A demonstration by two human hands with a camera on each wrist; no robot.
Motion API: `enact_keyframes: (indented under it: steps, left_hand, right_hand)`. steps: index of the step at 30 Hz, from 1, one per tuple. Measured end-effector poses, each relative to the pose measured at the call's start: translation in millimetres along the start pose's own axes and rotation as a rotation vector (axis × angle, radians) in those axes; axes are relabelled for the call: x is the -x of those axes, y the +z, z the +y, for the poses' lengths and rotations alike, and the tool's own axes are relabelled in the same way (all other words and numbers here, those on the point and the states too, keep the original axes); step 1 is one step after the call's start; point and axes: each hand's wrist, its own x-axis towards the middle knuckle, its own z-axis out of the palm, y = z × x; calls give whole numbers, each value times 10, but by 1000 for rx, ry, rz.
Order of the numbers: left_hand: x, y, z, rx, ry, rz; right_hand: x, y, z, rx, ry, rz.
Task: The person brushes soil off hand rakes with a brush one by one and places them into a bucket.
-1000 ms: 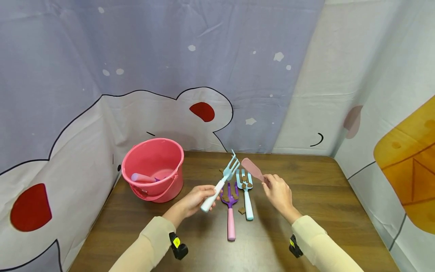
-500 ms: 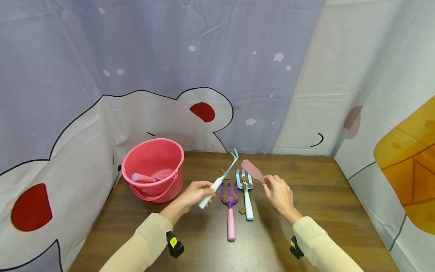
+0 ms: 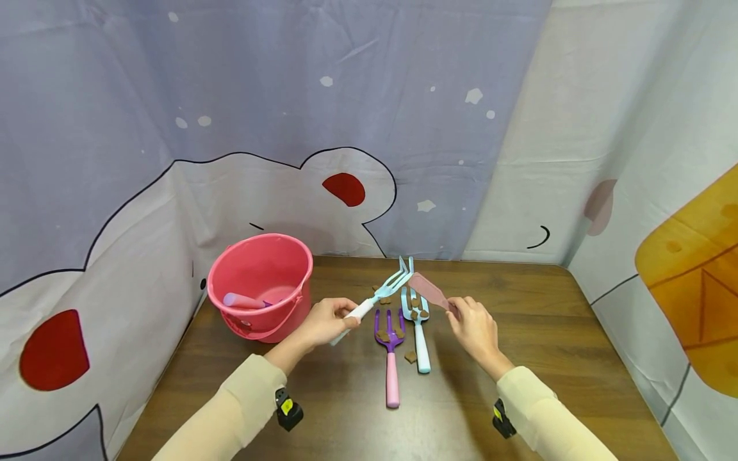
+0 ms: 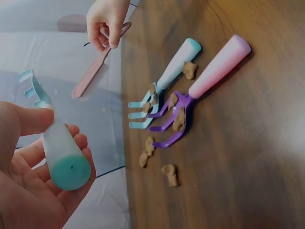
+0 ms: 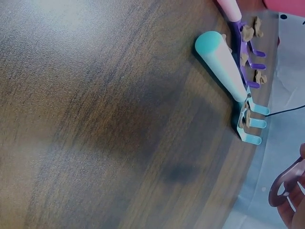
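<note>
My left hand grips the white handle of a light-blue hand rake, tines pointing up and away. In the left wrist view the thumb lies along the handle with its teal end towards the camera. My right hand pinches a flat pink paddle-shaped tool by its narrow end; the right wrist view shows a loop at that end. The rake's tines overlap the tool's broad tip in the head view. Below on the table lie a purple garden fork with pink handle and a light-blue garden fork.
Brown lumps sit on both forks and on the wooden table around them. At the left stands a pink bucket with a purple-handled tool inside. A patterned cloth hangs behind the table.
My left hand has moved left and slightly up, turning the hand rake so its handle slants more and its tines swing right towards the pink tool. My right hand stays nearly still.
</note>
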Motion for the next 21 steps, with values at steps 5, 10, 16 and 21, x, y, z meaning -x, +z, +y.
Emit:
enact_keyframes:
  steps: [5,10,16,21]
  left_hand:
    - [22,-90,48,-208,79,43]
    - [31,-183,67,-358,118,79]
    - [43,-316,120,-504,146,139]
    - [29,-428,155,-558,165,157]
  right_hand:
    - [14,20,-10,-2,-1,-8]
    - [57,35,-4,1,-3,-28]
    - [82,34,25,18,-17,-22]
    - [67,13,39,25,-19,-21]
